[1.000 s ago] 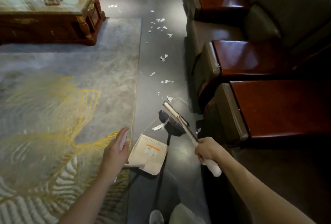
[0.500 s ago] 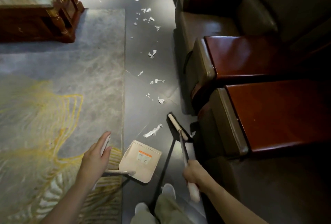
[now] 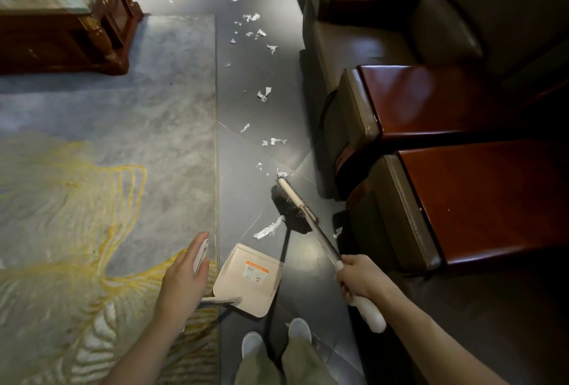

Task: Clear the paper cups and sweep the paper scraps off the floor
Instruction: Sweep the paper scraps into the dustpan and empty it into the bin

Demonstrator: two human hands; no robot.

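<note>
R hand (image 3: 360,281): fingers wrapped tight round the white grip of the broom (image 3: 292,207), shaft running up-left from the fist. Broom head down on the dark floor (image 3: 246,150), bristles facing the person.

L hand (image 3: 184,276): holds the upright handle of the dustpan (image 3: 249,280), fingers lying fairly straight along the grip. The pan sits flat on the floor just R of the hand, at the edge of the rug (image 3: 123,125), mouth towards the broom.

Big paper scrap (image 3: 268,231): touching the bristles' L side, between broom head and pan mouth, not in the pan. Small scrap (image 3: 337,232) R of the shaft, by the armchair (image 3: 397,215) base.

Further scraps (image 3: 264,95) trail away up the floor strip beyond the broom, between rug and armchairs. Coffee table (image 3: 61,33) far L. Shoes (image 3: 252,343) below the pan.
</note>
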